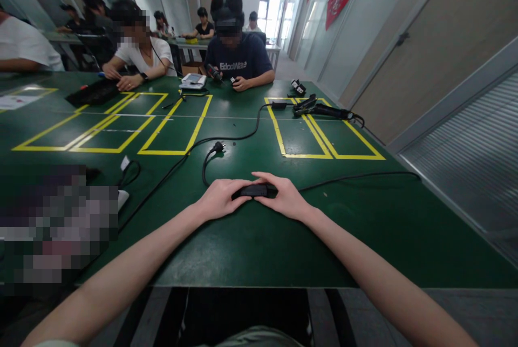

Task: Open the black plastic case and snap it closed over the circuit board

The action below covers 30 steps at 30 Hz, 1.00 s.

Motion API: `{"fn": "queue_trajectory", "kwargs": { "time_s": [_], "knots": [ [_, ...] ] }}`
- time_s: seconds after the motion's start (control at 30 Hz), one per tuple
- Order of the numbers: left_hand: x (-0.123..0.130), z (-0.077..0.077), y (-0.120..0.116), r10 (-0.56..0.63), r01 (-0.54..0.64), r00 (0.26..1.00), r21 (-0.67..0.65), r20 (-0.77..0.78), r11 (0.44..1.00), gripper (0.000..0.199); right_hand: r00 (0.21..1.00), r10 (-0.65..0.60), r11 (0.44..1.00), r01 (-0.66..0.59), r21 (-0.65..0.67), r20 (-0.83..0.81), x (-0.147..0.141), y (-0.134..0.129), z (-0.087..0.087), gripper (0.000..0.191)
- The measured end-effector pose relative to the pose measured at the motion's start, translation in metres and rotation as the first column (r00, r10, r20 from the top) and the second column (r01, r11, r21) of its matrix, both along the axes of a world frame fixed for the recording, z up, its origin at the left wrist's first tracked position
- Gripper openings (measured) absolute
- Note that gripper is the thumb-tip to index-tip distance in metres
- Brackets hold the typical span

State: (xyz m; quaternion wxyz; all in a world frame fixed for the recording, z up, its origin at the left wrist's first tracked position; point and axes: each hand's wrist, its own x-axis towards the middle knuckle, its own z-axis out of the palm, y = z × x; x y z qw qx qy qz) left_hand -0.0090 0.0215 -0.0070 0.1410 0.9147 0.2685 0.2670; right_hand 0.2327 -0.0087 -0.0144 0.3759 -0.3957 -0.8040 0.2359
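Left hand (223, 196) and right hand (285, 195) grip opposite ends of a black oblong plastic adapter (254, 190), long axis crosswise.

Office-type workrm: people (251, 55) seated at far side of green table (259, 260) w/ yellow tape outlines (163, 152); glass partitions (366, 28) rt. of it.

Forearms (157, 240) bare; pale-green sleeve edge (56, 344); greyish-green top (259, 338); black trousers (246, 312), thin white side stripes (309, 326).
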Motion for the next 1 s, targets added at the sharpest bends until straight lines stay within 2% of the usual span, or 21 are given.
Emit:
{"fn": "queue_trajectory", "kwargs": {
  "time_s": [0.07,0.17,0.37,0.5,0.57,0.7,1.0],
  "knots": [
    [0.0,0.0,0.0,-0.018,0.018,1.0,-0.004,0.009,1.0,0.03,1.0,-0.009,1.0,0.009,0.016,-0.008,-0.001,0.0,0.001,0.046],
    [0.0,0.0,0.0,-0.02,0.021,0.998,-0.016,0.058,1.0,0.032,1.0,-0.018,0.999,0.019,0.05,-0.009,-0.001,0.0,0.004,0.027],
    [-0.001,-0.002,0.0,0.014,-0.01,0.998,-0.068,0.056,0.998,0.049,1.0,0.002,0.994,-0.001,0.109,-0.009,0.0,-0.002,0.009,0.03],
    [-0.001,-0.003,0.0,-0.006,0.009,0.999,-0.063,0.044,0.998,0.033,1.0,-0.002,0.99,0.002,0.142,-0.007,-0.001,-0.003,0.009,0.026],
    [-0.001,-0.003,0.0,-0.029,0.032,0.997,-0.041,0.07,0.999,0.032,1.0,-0.001,0.989,0.0,0.151,0.006,-0.001,-0.003,0.008,0.023],
    [-0.001,-0.001,0.001,-0.091,0.088,0.987,0.031,0.133,0.996,0.03,0.999,0.014,0.985,-0.019,0.171,0.03,0.0,-0.002,0.008,0.033],
    [0.003,0.005,0.0,-0.1,0.078,0.984,0.151,0.144,0.985,0.022,0.999,0.016,0.975,-0.025,0.223,0.042,0.0,-0.006,0.011,0.026]
  ]
}}
